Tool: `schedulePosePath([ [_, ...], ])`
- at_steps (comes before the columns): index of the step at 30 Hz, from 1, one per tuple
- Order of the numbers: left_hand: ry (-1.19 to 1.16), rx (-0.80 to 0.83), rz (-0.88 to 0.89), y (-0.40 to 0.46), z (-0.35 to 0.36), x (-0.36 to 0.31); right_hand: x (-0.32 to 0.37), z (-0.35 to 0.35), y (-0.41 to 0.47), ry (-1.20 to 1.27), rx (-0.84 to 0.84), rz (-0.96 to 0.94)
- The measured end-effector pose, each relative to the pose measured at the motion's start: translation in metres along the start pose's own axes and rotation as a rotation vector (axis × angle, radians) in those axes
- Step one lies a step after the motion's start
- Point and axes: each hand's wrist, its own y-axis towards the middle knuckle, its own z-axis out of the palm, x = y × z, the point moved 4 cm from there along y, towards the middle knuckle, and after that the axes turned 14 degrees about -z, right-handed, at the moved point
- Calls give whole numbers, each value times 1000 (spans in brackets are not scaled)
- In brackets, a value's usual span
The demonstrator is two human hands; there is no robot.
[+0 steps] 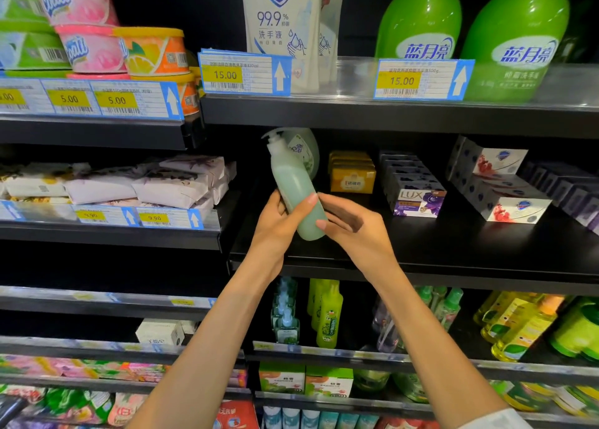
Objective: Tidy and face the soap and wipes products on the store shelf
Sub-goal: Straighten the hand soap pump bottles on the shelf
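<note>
Currently the left hand (275,224) wraps the pale green pump bottle (296,188) from the left, and the right hand (351,226) pinches its lower body from the right. Held above the black shelf (453,247), the bottle leans, pump up-left, base toward the person; standing it upright likely comes next.

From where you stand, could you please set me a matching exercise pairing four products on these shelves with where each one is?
Things:
1. pale green pump bottle
2. LUX soap box
3. yellow soap boxes
4. Safeguard refill pouch

Places:
A. upper shelf, behind a 15.00 price tag
B. held tilted in both hands
C. middle shelf, right of the yellow boxes
D. middle shelf, just right of a second pump bottle

Pairs: 1-B, 2-C, 3-D, 4-A
</note>
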Motion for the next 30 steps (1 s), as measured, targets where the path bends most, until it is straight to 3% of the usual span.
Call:
schedulePosePath([
  [8, -236, 93, -66, -6, -2, -2, 5, 3, 5, -97, 11, 50],
  [13, -290, 152, -83, -10, -2, -5, 2, 2, 7, 31, -17, 154],
  [24, -128, 157, -101, -7, 1, -3, 1, -7, 4, 107, -153, 187],
  [30, -160, 163, -104, -5, -2, -2, 1, -8, 3, 29, -210, 127],
])
